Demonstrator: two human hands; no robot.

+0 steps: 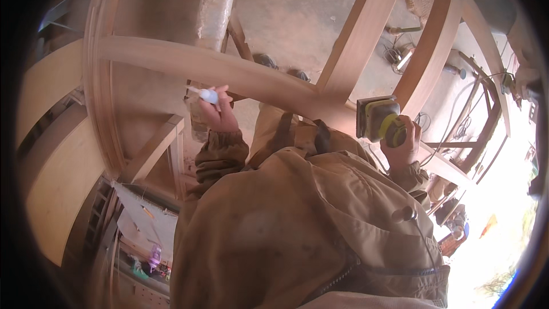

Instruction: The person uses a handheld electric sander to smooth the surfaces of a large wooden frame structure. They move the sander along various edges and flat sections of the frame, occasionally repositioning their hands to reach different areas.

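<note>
My left hand (219, 115) is closed round a small white bottle (209, 96) with a narrow nozzle, probably a glue bottle; the nozzle points left. It is held up just on my side of a long wooden rail (217, 68). At the right, my right hand (401, 147) grips the rounded green and black body of an electric sander (380, 119). The sander is tilted, its flat pad turned to the left, close to the wooden frame. Two slats (366, 23) run away from the rail. Whether the sander touches the wood I cannot tell.
Pale boards (60, 189) and upright timbers (100, 97) stand at the left. Below them a bench top (143, 223) holds small tools and a purple bottle (155, 256). A wrapped post (216, 8) stands beyond the rail. Cables (394, 54) lie on the concrete floor.
</note>
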